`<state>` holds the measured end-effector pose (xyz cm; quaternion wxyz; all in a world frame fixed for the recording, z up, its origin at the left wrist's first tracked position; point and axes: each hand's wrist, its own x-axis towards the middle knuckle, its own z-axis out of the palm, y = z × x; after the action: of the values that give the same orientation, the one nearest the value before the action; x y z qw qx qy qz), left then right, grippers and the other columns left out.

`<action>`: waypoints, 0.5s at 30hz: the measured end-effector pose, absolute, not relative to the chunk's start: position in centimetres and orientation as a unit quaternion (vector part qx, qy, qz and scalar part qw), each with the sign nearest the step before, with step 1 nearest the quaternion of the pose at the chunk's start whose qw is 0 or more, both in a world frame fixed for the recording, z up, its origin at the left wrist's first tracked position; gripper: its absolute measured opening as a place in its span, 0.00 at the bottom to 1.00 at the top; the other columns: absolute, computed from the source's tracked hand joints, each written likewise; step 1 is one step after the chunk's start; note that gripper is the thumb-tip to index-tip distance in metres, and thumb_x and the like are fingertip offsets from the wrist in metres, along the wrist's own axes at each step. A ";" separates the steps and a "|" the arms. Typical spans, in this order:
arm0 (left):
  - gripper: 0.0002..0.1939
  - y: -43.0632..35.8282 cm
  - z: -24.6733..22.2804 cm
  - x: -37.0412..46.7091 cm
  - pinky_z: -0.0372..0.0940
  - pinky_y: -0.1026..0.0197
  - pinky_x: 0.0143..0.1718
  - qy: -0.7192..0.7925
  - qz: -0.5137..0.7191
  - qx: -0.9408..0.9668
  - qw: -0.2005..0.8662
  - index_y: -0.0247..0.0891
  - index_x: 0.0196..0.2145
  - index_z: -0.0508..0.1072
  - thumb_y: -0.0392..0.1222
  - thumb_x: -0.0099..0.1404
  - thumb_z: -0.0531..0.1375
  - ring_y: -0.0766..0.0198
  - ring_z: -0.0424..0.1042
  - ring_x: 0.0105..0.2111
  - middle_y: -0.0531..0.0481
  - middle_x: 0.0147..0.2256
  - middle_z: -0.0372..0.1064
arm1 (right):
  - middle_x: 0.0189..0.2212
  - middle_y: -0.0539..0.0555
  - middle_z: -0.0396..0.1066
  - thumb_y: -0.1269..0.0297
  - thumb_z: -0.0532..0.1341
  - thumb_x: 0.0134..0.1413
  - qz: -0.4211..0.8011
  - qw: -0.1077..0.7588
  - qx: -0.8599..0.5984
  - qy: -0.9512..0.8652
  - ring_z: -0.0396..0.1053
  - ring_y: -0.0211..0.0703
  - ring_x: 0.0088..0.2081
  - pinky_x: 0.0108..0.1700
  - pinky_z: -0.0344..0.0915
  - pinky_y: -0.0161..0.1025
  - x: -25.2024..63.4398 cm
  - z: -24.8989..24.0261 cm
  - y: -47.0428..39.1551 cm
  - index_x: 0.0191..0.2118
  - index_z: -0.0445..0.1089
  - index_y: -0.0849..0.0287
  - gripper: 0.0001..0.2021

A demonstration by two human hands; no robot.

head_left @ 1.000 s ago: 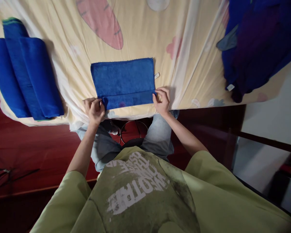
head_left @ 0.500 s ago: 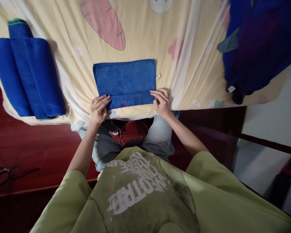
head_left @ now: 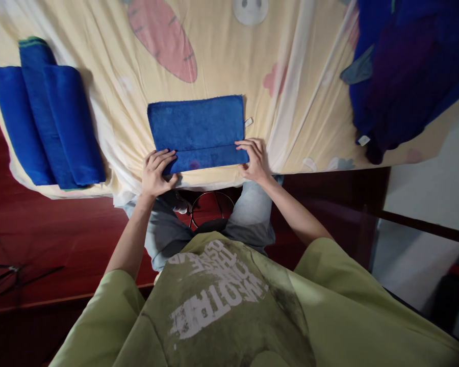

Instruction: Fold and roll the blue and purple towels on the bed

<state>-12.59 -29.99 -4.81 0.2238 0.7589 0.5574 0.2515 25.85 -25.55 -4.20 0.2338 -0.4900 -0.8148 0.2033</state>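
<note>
A blue towel [head_left: 197, 125] lies flat on the bed, its near edge turned up into a narrow strip along the front. My left hand [head_left: 156, 172] rests its fingertips on the strip's left end, thumb stretched apart beyond the near edge. At the right end, my right hand [head_left: 254, 160] touches the strip with its fingertips, the thumb spread away near the lower corner. Neither hand grips the cloth. A small white tag [head_left: 248, 122] sticks out from the towel's right edge.
Folded blue towels [head_left: 67, 122] are stacked at the left on the patterned sheet [head_left: 214, 66]. A heap of dark blue cloth [head_left: 401, 86] lies at the right. The bed's near edge runs just in front of my legs, and a wire stand [head_left: 11, 267] is on the floor at left.
Both thumbs have moved away from the fingers, the left one most clearly. The turned-up strip stays in place, and the view has shifted slightly.
</note>
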 end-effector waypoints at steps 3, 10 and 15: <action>0.26 -29.9 -5.0 -12.7 0.54 0.33 0.69 0.554 0.271 0.753 0.232 0.44 0.57 0.76 0.51 0.63 0.61 0.43 0.68 0.64 0.45 0.59 0.75 | 0.57 0.56 0.75 0.63 0.59 0.55 0.215 0.257 -0.485 -0.808 0.67 0.60 0.60 0.65 0.63 0.64 25.9 -4.6 -25.4 0.56 0.71 0.52 0.22; 0.21 -29.8 -4.9 -13.1 0.61 0.38 0.66 0.547 0.334 0.727 0.247 0.45 0.56 0.77 0.48 0.68 0.58 0.47 0.69 0.61 0.45 0.55 0.77 | 0.52 0.55 0.77 0.67 0.58 0.57 0.237 0.324 -0.489 -0.774 0.70 0.58 0.57 0.62 0.67 0.64 25.7 -5.8 -25.2 0.56 0.74 0.49 0.22; 0.19 -30.1 -4.9 -12.8 0.66 0.44 0.62 0.594 0.367 0.674 0.241 0.42 0.53 0.77 0.54 0.72 0.59 0.50 0.72 0.56 0.42 0.50 0.75 | 0.47 0.58 0.76 0.56 0.57 0.67 0.252 0.350 -0.522 -0.737 0.72 0.57 0.53 0.59 0.71 0.60 25.9 -6.5 -25.4 0.53 0.74 0.51 0.14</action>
<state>-12.79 -30.07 -4.86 0.2414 0.6742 0.5936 0.3671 25.93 -25.44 -6.51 0.3496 -0.5215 -0.7365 0.2517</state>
